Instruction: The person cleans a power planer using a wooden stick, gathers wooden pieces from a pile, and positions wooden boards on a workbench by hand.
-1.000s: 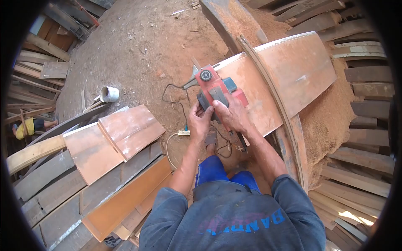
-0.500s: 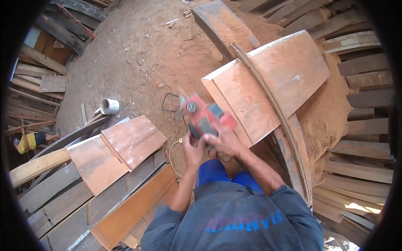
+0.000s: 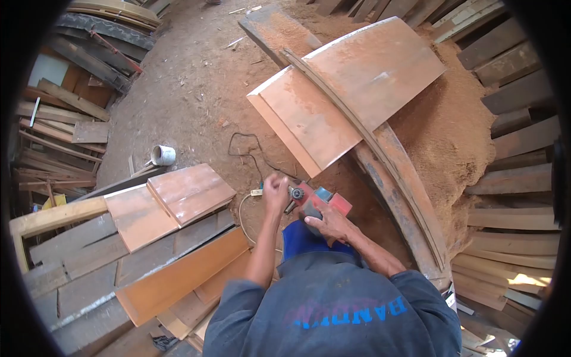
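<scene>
My right hand [image 3: 333,224] grips a red electric hand planer [image 3: 341,204] with a dark handle and a round knob, held low in front of my blue shorts. Just left of the planer, my left hand [image 3: 276,195] is raised with its fingers curled together; whatever may be in them cannot be made out. A dark power cord [image 3: 250,156] loops over the ground beyond that hand. Ahead to the right, a panel of joined boards [image 3: 309,117] lies across a heavy beam [image 3: 392,156], with a curved wooden strip [image 3: 351,108] running over it.
To the left, two smaller boards [image 3: 190,193] rest on planks beside a long orange-brown board [image 3: 178,279]. A white bucket [image 3: 163,155] stands on the dirt floor. Sawdust [image 3: 440,143] is heaped beyond the beam, and stacked planks [image 3: 514,178] line the right side. A pale extension socket [image 3: 256,192] lies near my left hand.
The planer has come down and right, closer to my body. My left hand has come off it and sits apart to its left. The view has shifted slightly.
</scene>
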